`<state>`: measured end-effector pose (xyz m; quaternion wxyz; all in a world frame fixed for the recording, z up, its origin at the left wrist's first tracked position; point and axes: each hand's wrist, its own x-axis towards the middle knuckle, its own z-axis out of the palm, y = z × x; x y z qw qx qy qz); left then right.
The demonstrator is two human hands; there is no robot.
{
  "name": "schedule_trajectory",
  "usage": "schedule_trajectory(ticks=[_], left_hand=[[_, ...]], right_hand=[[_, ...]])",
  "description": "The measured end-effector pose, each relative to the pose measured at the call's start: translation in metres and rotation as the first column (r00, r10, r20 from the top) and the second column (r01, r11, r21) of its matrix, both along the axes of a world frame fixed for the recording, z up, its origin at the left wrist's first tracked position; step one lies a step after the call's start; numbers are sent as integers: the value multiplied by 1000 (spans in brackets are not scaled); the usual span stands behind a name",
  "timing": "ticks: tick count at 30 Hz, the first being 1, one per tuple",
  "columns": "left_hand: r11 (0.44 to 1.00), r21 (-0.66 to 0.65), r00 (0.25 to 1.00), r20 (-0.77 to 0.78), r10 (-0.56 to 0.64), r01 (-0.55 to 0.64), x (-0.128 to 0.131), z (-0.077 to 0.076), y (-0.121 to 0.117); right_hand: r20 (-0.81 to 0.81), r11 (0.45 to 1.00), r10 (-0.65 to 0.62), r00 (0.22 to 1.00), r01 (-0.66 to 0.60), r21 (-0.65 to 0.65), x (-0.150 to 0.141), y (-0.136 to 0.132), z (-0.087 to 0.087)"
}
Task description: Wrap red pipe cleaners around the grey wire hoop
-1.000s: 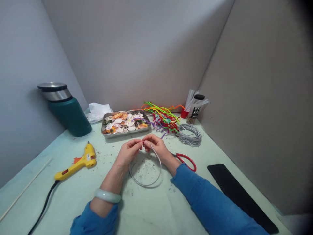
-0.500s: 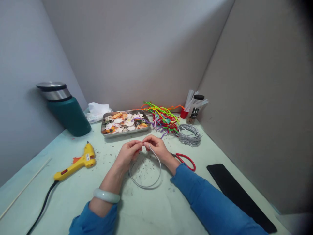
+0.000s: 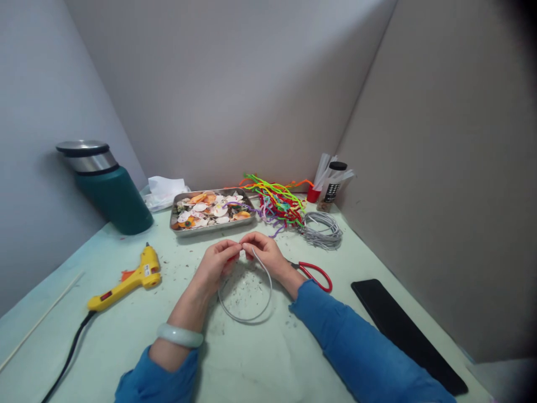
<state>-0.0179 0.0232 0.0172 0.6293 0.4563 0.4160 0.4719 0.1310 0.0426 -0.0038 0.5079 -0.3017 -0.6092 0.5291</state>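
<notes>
A thin grey wire [image 3: 250,319] is bent into a round loop that hangs below my two hands, just over the table. My left hand [image 3: 218,260] pinches it at the upper left, thumb against fingers. From the right, my right hand [image 3: 264,253] grips the other side of the loop, its fingertips meeting those of the left. The wire's ends are hidden between the fingers. Beside my right wrist lies a pair of scissors with red handles [image 3: 318,274], its blades mostly covered by the hand.
Behind the hands stand a metal tray [image 3: 213,228] of seashells, bundled colourful pipe cleaners [image 3: 281,201] and a coil of grey wire [image 3: 323,230]. Left are a yellow glue gun [image 3: 126,284], a stick [image 3: 39,322] and a teal bottle [image 3: 115,196]. A black strip [image 3: 406,333] lies right.
The whole view has shifted slightly, with everything a little further left. Both hands keep their pinch on the wire loop, and its shape looks the same.
</notes>
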Motion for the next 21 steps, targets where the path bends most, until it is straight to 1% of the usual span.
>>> schedule_trajectory(ticks=[4, 7, 9, 11, 13, 16, 19, 21], left_hand=[[1000, 29, 1000, 31, 2, -2, 0, -3, 2], [1000, 9, 998, 66, -4, 3, 1, -1, 0], [1000, -4, 997, 80, -17, 17, 2, 1, -1], [999, -19, 998, 59, -30, 31, 2, 2, -2], [999, -39, 1000, 13, -27, 28, 2, 1, -1], [999, -47, 998, -56, 22, -25, 1, -2, 1], [993, -14, 987, -118, 111, -113, 0, -3, 2], [990, 3, 979, -148, 136, -137, 0, -2, 2]], right_hand=[[-7, 1000, 14, 1000, -15, -27, -1, 1, -2], [-6, 1000, 1, 1000, -1, -18, -1, 1, 1], [-39, 1000, -13, 999, 12, -26, 1, 2, 2], [-86, 997, -60, 995, 56, -43, 3, 4, 2], [-130, 988, -148, 980, 141, -66, 5, 8, 0], [-159, 969, -243, 957, 232, -90, 6, 11, -3], [-149, 972, -232, 961, 223, -76, 5, 11, -2], [-144, 976, -213, 966, 204, -74, 4, 9, -1]])
